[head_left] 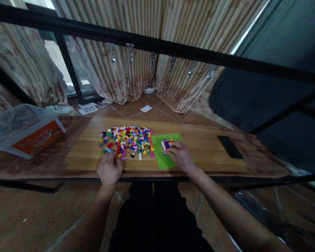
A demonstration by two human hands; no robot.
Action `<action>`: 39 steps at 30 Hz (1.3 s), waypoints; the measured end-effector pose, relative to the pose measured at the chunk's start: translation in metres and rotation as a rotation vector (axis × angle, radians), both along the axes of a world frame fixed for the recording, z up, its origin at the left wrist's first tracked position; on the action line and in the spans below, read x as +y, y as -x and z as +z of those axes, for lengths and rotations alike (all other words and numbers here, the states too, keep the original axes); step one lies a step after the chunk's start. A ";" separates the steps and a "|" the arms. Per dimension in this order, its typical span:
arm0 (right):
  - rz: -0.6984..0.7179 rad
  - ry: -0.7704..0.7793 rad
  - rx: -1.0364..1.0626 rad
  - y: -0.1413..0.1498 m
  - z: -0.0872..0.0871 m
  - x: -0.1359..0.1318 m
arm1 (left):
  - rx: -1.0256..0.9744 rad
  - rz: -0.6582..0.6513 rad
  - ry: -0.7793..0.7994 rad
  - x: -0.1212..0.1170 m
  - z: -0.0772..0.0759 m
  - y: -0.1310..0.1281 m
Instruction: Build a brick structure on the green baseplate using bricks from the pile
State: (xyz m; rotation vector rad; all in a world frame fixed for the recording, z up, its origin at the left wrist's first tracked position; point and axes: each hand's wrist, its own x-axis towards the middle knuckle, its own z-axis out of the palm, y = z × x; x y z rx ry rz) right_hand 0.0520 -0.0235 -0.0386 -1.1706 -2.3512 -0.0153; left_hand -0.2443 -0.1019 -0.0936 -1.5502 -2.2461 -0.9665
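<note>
Toward the front left of the wooden board, my left hand (109, 168) has its fingers curled down. A light blue toy brick (109, 150) shows at its fingertips. Beside it spreads a loose pile of small multicoloured toy bricks (133, 134). My right hand (182, 156) reaches over a green studded baseplate (161, 162). Its thumb and fingers close around the right side of a small brick build (166, 144) with red, blue, white and yellow pieces. The hand covers part of that build, and whether a separate brick is pinched there is hidden.
A wooden board (207, 161) lies across the table. On its right is a black phone (230, 147). A clear plastic box (26, 129) with an orange label stands at far left. A dark metal bar (147, 43) with hanging clips crosses in front of striped curtains (136, 77).
</note>
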 end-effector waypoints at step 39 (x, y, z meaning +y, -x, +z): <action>-0.141 -0.008 -0.132 0.002 -0.004 -0.018 | -0.023 0.000 0.029 0.000 0.003 0.000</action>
